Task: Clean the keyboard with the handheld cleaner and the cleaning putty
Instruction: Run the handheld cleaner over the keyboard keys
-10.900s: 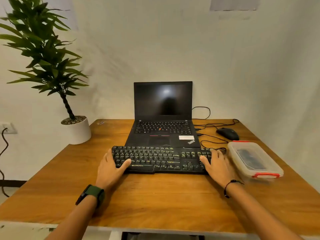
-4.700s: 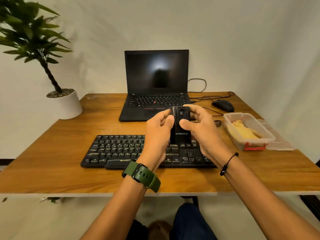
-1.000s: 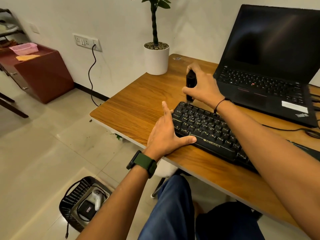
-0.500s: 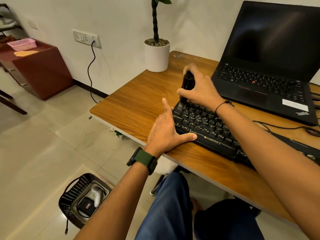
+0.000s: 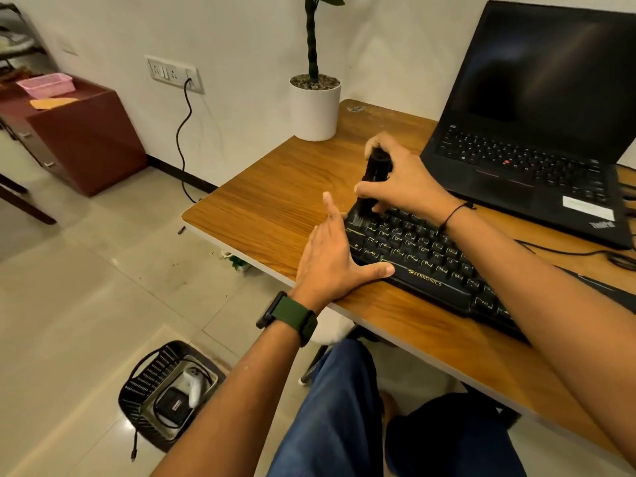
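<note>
The keyboard (image 5: 433, 259) was seen lying on the wooden desk (image 5: 275, 201) in front of the open laptop (image 5: 537, 132), its long axis running from its left end, near the desk's left edge, away toward the lower right, where it was hidden under the right forearm. The handheld cleaner (image 5: 375, 173) was held nearly upright over that left end, its lower tip set down on the far-left keys, so the rest of the rows lay to the right of it along the long axis; any coming sweep was judged to run that way. The cleaner was gripped by the right hand (image 5: 406, 180), with fingers and thumb curled round its dark body. The left hand (image 5: 330, 259) was laid flat with straight fingers against the keyboard's left end and its thumb spread along the front edge, apparently to steady it; nothing was held in it. The right hand was the nearer to the keys being worked. The cleaning putty could not be seen.
</note>
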